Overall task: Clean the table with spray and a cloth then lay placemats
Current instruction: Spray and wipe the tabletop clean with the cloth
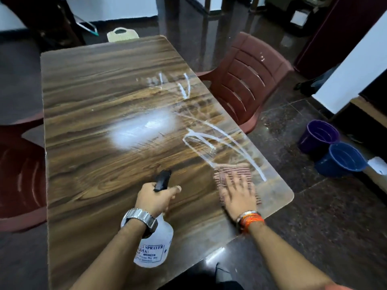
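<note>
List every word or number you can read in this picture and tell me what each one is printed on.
"SPRAYER": on the label of the white spray bottle held in the left hand.
"400078": on the same label, lower down.
Other label lines: partly covered by the arm or too small and blurred to read.
White paper by the blue bucket: marks too small to read.
Nothing else legible.

Cloth [234,176] on table [88,114] — sprayer [156,245] left.

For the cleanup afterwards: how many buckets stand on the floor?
2: a purple plastic bucket right of the table, a blue plastic bucket touching it, nearer. Others may be hidden.
</note>
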The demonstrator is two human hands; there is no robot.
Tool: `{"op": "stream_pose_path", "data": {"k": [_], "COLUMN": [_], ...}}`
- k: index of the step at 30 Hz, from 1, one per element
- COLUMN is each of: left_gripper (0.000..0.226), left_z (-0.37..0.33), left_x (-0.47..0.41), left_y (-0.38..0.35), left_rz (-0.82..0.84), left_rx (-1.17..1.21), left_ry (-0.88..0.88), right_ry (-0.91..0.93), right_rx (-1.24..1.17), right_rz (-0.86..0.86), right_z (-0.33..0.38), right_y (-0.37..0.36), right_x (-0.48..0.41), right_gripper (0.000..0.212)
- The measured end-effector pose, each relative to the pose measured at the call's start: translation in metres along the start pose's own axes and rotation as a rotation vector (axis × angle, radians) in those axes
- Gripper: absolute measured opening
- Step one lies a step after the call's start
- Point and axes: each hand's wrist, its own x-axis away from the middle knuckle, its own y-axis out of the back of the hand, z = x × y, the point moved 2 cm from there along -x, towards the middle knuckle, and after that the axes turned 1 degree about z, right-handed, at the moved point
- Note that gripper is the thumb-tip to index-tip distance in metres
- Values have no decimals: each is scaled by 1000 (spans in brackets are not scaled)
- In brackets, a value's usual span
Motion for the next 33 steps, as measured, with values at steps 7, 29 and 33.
{"op": "stream_pose_path", "data": {"k": [7,29,33], "left_gripper": [31,17,22], "left_z": [9,15,13], "left_x": [30,23,26], "left_y": [-27,36,32], "left_rz": [-204,-438,-454], "left_rx": [113,244,245], "left_ry": [72,143,158], "right_ry": [95,765,1112], "right_rx": [-69,-49,-8], "right_rz": [-72,80,176], "right_z": [30,215,217], "right_y": [19,1,-5], "right_x": [-6,-67,-46], "right_gripper": [53,53,52]}}
